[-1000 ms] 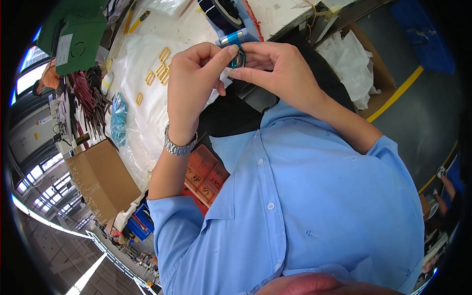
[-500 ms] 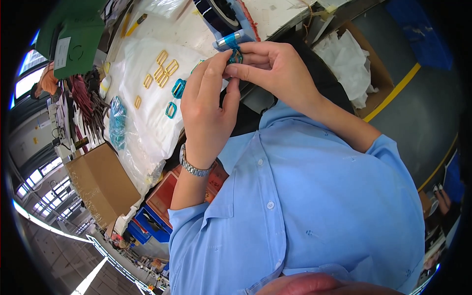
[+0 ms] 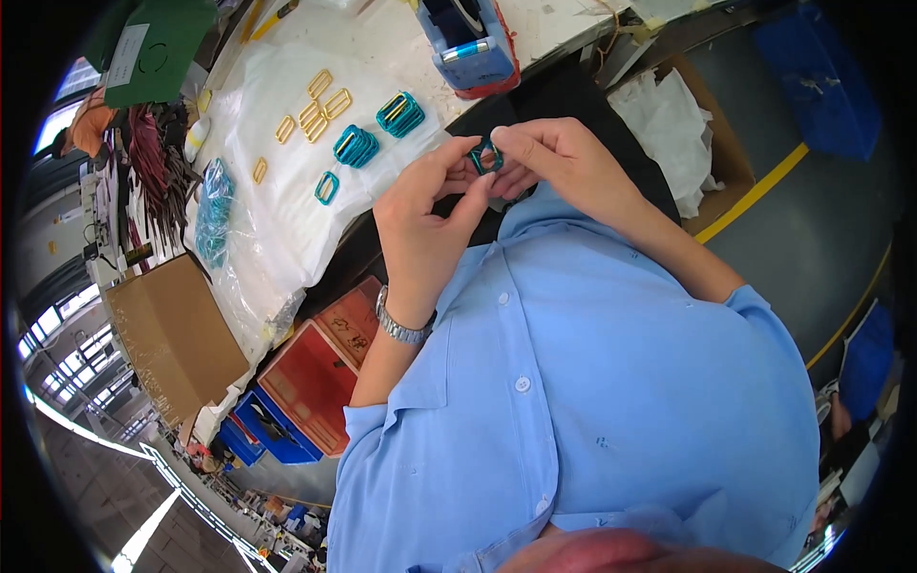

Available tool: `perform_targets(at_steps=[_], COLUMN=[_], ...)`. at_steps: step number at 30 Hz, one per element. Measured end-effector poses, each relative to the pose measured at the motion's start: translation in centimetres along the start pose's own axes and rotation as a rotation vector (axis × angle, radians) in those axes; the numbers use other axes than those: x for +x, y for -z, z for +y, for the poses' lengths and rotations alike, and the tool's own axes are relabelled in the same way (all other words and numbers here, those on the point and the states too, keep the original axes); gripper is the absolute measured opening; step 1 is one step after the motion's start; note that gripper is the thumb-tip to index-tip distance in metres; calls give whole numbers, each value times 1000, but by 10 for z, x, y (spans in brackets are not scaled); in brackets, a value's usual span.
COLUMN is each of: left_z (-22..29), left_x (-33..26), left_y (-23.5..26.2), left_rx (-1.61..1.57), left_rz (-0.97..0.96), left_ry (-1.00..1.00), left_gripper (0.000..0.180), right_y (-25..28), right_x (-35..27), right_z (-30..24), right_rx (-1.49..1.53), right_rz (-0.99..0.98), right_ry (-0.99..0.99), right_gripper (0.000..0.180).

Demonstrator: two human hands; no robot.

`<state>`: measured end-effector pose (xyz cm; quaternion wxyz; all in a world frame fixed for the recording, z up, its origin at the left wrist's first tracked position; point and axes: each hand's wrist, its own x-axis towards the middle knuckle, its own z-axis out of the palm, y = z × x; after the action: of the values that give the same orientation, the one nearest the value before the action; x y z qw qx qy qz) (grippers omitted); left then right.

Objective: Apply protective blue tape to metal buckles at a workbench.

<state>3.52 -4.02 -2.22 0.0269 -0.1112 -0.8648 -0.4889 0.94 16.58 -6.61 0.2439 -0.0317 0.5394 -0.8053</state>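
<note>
And here we are, both hands meeting over the lap: the left hand point(image 3: 420, 210) pinches a teal slider buckle point(image 3: 476, 159) between thumb and forefinger, while the right hand point(image 3: 578, 170) presses its thumb against the opposite edge, fingers curled beneath. Out on the white plastic sheet point(image 3: 287, 215), two teal buckle stacks point(image 3: 357, 146) sit side by side, with a single teal buckle point(image 3: 320, 189) lying flat nearby. Those look like the covered pieces; beyond them a loose scatter of gold slider buckles point(image 3: 312, 121) is bare, so I'd call it well under way, with that scatter and the held piece left. Just past the hands stands the blue tape dispenser point(image 3: 485, 67), apart from them. Now the writing: dark scrawl on an orange-red tray point(image 3: 351, 323) below the table edge, not legible; farther out, a white label point(image 3: 127, 54) on the green box point(image 3: 172, 48), too small to read; and no brand I can make out.
</note>
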Motion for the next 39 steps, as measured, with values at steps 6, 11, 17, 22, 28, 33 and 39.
perform_targets(at_steps=[6, 11, 17, 22, 28, 33, 39], left_z=[-1, -2, -8, -66, -111, -86, -92], left_x=[-17, -21, -32, -20, -19, 2, 93], left_y=[11, 32, 63, 118, 131, 137, 125], left_rx=[-332, 155, 413, 401, 563, 674, 805], left_rz=[16, -54, 8, 367, 270, 240, 85], left_ry=[144, -148, -227, -8, 106, 67, -427], left_gripper=[41, 44, 44, 34, 35, 30, 14], right_y=[-4, -33, -53, -51, -42, -36, -11], right_x=[3, -1, 14, 18, 16, 7, 6], right_z=[-5, -12, -16, -7, 0, -13, -34], right_rx=[-68, -402, -252, -421, -380, -387, -307], right_rz=[-106, -38, -156, -247, -250, -183, 263], right_ry=[-35, 73, 16, -98, -152, -124, 332], right_gripper=[25, 24, 25, 23, 21, 19, 18])
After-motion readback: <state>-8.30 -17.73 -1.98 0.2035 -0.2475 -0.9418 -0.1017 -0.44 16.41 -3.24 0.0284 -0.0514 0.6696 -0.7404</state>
